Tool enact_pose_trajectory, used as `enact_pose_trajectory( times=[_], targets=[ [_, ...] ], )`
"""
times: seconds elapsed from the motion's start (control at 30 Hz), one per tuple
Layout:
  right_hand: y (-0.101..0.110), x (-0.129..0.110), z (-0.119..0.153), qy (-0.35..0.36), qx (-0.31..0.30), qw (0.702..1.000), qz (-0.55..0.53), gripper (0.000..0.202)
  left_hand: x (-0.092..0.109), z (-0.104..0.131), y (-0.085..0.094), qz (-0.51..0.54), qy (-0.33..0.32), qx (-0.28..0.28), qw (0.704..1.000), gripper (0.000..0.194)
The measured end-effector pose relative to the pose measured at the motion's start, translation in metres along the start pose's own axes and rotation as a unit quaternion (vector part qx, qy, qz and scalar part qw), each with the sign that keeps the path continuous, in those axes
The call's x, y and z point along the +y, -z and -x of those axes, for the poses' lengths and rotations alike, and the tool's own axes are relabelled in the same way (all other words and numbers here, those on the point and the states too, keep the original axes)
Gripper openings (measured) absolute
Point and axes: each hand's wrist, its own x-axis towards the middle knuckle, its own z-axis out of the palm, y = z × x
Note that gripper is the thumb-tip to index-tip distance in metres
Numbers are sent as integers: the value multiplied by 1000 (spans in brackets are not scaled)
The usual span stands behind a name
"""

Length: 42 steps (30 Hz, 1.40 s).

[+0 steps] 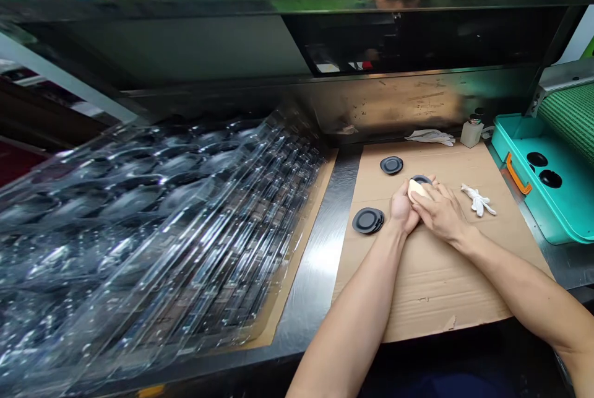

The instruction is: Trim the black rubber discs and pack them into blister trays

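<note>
My left hand (403,207) and my right hand (440,209) come together over the cardboard sheet, both closed around a small cream-coloured piece (418,190). My right thumb lies along that piece, while most of my left fingers are hidden. Just behind it shows a dark round disc (421,179), partly covered; whether it is held or lies below, I cannot tell. Left of my hands, a short stack of dark round discs (368,220) rests on the cardboard. Another dark disc (391,165) lies farther back.
Stacked clear plastic trays (185,224) fill the left side. Cardboard (445,286) covers the metal bench. A white glove (479,200) lies right of my hands, another cloth-like glove (430,137) behind. A pump bottle (472,132) and teal bin (552,200) with black discs stand right.
</note>
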Motion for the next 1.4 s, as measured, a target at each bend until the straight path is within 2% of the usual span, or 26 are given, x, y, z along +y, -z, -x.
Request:
enact_pose_trajectory(
  times=[0.1, 0.2, 0.27, 0.43, 0.53, 0.63, 0.73, 0.8, 0.87, 0.9, 0.93, 1.03, 1.1, 1.23, 1.3, 1.4],
  targets=[
    [-1, -6, 0, -53, 1, 997, 48, 38, 1, 1, 1, -3, -21, 8, 1000, 41],
    [0, -2, 1, -30, -17, 998, 60, 39, 2, 0, 4, -8, -1, 11, 1000, 40],
    [0, 5, 2, -24, -24, 997, 63, 38, 4, -1, 7, -6, 0, 14, 1000, 40],
    [0, 35, 1, -125, 7, 989, 84, 30, 10, -1, 12, 17, -8, 13, 1000, 41],
    [0, 41, 1, -127, -1, 988, 86, 25, 14, 0, 13, 45, 12, 0, 999, 46],
    [8, 46, 2, -126, -1, 990, 69, 26, 18, 2, 11, 63, 17, -4, 998, 43],
    [27, 62, 3, -170, 28, 982, 75, 31, 20, 3, 8, 88, 22, 2, 996, 41],
    [42, 78, 4, -215, -9, 974, 74, 34, 21, 3, 7, 108, 29, 10, 994, 43],
    [54, 89, 5, -236, -90, 966, 45, 23, 21, 2, 6, 117, 31, 22, 992, 44],
    [58, 91, 4, -232, -109, 966, 26, 18, 20, 2, 5, 116, 30, 25, 993, 44],
    [60, 90, 4, -218, -99, 971, 6, 20, 19, 2, 5, 109, 27, 26, 993, 44],
    [54, 68, 0, -142, 50, 987, -62, 28, 11, 3, 2, 70, 26, 12, 997, 41],
    [42, 47, -2, -83, 106, 984, -118, 24, 3, 5, -2, 43, 24, -2, 999, 38],
    [14, 17, -2, -20, 111, 979, -172, 25, -15, 13, -12, 21, 5, -46, 999, 39],
    [5, 16, -2, -39, 125, 980, -150, 26, -19, 15, -16, 21, 3, -63, 998, 40],
    [-1, 22, -3, -66, 138, 983, -101, 26, -21, 17, -19, 29, 7, -55, 998, 43]
  ],
)
